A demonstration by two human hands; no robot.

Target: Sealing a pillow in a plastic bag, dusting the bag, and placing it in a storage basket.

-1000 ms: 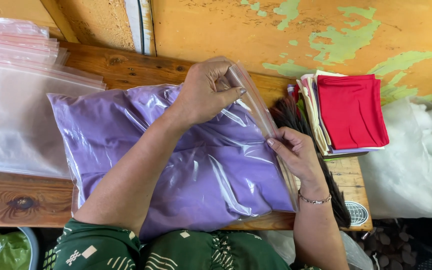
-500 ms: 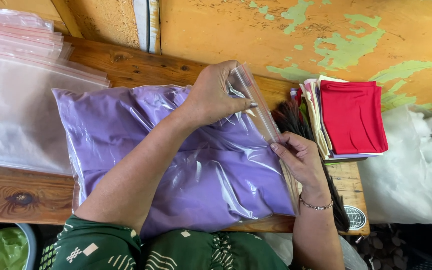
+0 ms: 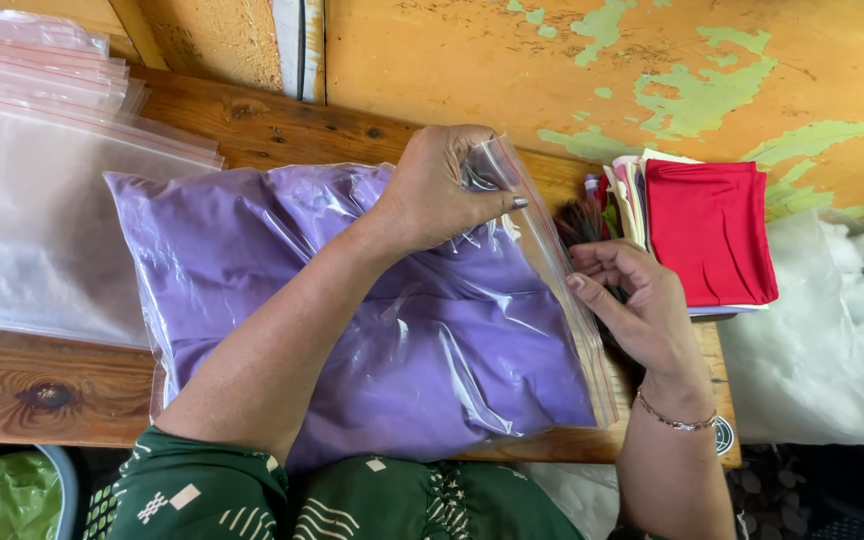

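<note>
A clear zip bag (image 3: pixel 372 330) stuffed with purple fabric lies flat on the wooden desk (image 3: pixel 282 130), its long side running left to right across the person's lap edge and its zip strip (image 3: pixel 562 290) at the right end, running from the far edge toward the body. Both hands sit on that strip. The left hand (image 3: pixel 442 190), reaching across the bag, is closed in a pinch on the far corner of the strip, thumb and fingertips pressed together over the plastic. The right hand (image 3: pixel 637 310) lies just beside the strip near its middle, fingers curled with the tips touching the seal edge, gripping nothing else. So the strip spans the gap between the 2 hands, the right one nearer its near half. A stack of empty clear bags (image 3: pixel 42 170) lies to the left, folded red cloth (image 3: pixel 712 230) and white stuffing (image 3: pixel 832 340) to the right.
</note>
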